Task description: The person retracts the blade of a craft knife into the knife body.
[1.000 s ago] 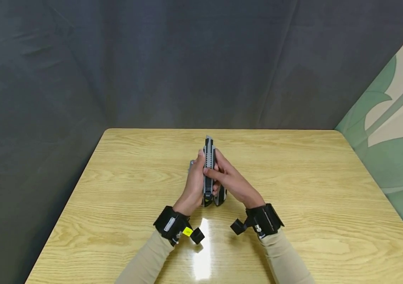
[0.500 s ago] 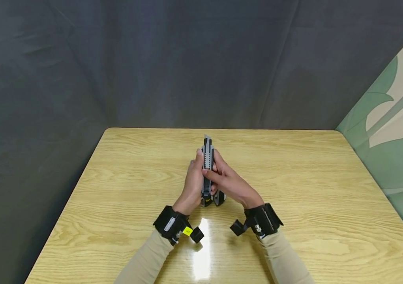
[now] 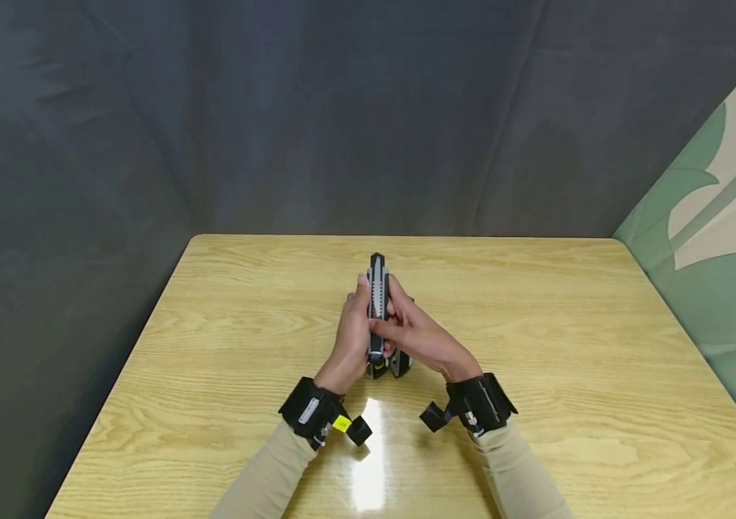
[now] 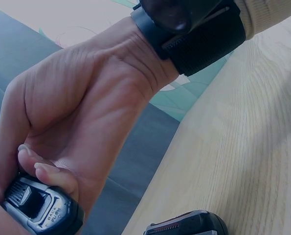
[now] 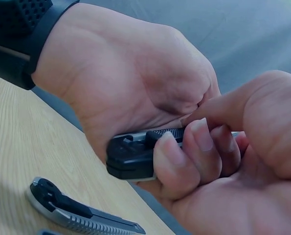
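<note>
In the head view, my left hand (image 3: 349, 339) grips a grey and black utility knife (image 3: 378, 288) that points away from me. My right hand (image 3: 424, 339) holds the same knife from the right, its thumb lying across the handle. Seen from the right wrist, fingertips curl round the handle and a thumb reaches its ridged slider (image 5: 166, 132). No blade shows beyond the black front end. Below the hands, a second utility knife (image 5: 86, 213) lies on the wooden table, its near end (image 3: 401, 362) visible from the head; my right hand partly hides it.
A small grey end (image 3: 350, 296) of another thing peeks out left of my left hand. The pale wooden table (image 3: 575, 324) spreads around my hands. Dark cloth (image 3: 368, 122) hangs behind its far edge, with a leaf-patterned wall covering (image 3: 718, 288) at right.
The blade tip that stuck out of the held knife's front has slid back into the handle. My right thumb has moved toward me along it. Both wrists stay nearly in place.
</note>
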Motion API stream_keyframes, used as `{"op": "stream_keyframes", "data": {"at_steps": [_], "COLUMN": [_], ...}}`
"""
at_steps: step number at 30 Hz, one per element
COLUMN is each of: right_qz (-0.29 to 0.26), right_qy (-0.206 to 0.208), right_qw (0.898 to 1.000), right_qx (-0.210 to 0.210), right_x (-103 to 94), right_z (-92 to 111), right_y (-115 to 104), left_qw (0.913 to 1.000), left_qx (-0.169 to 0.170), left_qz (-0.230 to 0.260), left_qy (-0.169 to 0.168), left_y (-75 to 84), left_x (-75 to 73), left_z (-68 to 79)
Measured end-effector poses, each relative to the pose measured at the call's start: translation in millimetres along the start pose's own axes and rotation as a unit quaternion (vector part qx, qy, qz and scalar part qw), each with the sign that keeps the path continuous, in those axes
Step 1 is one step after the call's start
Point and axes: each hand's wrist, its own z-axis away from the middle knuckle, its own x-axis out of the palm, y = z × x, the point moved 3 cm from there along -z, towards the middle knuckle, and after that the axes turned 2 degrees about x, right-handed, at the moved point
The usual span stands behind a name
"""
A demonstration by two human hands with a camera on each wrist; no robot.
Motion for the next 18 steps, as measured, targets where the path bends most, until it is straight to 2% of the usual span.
{"op": "stream_keyframes", "data": {"at_steps": [4, 10, 18], "right_qz": [0.017, 0.042, 0.068], "right_qy": [0.001, 0.012, 0.016], "right_qw": [1.0, 0.999, 0.997], "right_qx": [0.002, 0.006, 0.013], "right_x": [-0.8, -0.6, -1.3], "right_z": [0.1, 0.2, -0.4], "right_y": [0.0, -0.5, -0.6], "left_qw": [1.0, 1.0, 0.9999], "left_qx": [0.0, -0.006, 0.008], "left_qz": [0.006, 0.007, 0.004], "left_qy": [-0.005, 0.003, 0.007], "left_y": [-0.6, -0.7, 0.2], "left_x": [-0.4, -1.6, -2.1], "left_z": [-0.1, 0.4, 1.0]}}
